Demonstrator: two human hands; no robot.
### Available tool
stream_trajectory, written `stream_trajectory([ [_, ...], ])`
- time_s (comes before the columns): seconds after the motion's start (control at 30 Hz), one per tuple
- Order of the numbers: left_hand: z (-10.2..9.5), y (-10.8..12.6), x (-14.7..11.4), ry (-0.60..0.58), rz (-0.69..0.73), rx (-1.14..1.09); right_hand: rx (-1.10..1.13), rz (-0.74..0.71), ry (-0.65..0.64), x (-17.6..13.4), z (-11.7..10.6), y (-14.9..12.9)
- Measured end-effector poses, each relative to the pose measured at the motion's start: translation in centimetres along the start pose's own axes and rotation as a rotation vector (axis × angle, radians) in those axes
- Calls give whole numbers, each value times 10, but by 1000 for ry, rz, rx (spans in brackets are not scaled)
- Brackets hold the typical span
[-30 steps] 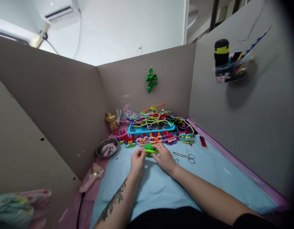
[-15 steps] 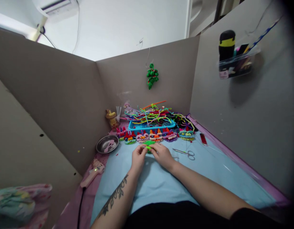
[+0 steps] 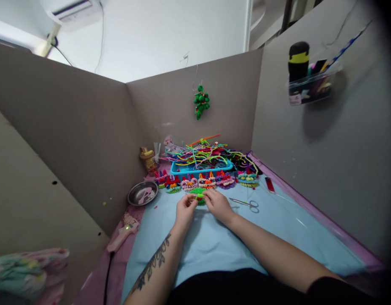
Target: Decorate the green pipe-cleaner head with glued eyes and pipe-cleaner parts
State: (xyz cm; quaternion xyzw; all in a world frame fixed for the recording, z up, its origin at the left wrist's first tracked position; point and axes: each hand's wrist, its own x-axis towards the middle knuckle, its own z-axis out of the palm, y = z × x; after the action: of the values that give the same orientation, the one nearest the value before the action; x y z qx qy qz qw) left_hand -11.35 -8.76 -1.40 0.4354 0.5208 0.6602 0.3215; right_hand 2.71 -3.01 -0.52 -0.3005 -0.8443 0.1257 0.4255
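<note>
My left hand (image 3: 185,209) and my right hand (image 3: 218,206) meet over the middle of the blue-covered table, fingers pinched together. Between them is a bright green fuzzy pipe-cleaner piece (image 3: 198,191), with a touch of red low on it. A short yellow-green strip (image 3: 200,195) lies across its front, spanning from one set of fingertips to the other. The fingers partly cover both. Just beyond stands a row of colourful pipe-cleaner animal faces, among them an orange and white one (image 3: 207,181). Scissors (image 3: 246,203) lie right of my right hand.
A blue tray (image 3: 182,171) heaped with pipe cleaners (image 3: 201,154) stands at the back. To the left are a metal bowl (image 3: 134,197) and a pink glue gun (image 3: 122,237) with a cord. Grey panels enclose the table; a clear bin (image 3: 312,89) hangs on the right one.
My fingertips have drawn slightly apart, showing more of the green piece and the yellow-green strip. The surrounding things lie as before; the view has shifted a little.
</note>
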Motion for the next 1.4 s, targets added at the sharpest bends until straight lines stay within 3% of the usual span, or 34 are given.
stream_trajectory([
  [0.27, 2, 4, 0, -6, -161, -188, 5, 3, 34, -1, 1, 2],
  [0.47, 1, 4, -1, -23, -237, -196, 0, 10, 34, 0, 0, 0],
  [1.17, 5, 10, -3, -37, -210, -186, -23, 16, 29, -1, -2, -5],
  [1.4, 4, 8, -2, 10, -103, -80, -62, -19, 15, -3, -1, -11],
])
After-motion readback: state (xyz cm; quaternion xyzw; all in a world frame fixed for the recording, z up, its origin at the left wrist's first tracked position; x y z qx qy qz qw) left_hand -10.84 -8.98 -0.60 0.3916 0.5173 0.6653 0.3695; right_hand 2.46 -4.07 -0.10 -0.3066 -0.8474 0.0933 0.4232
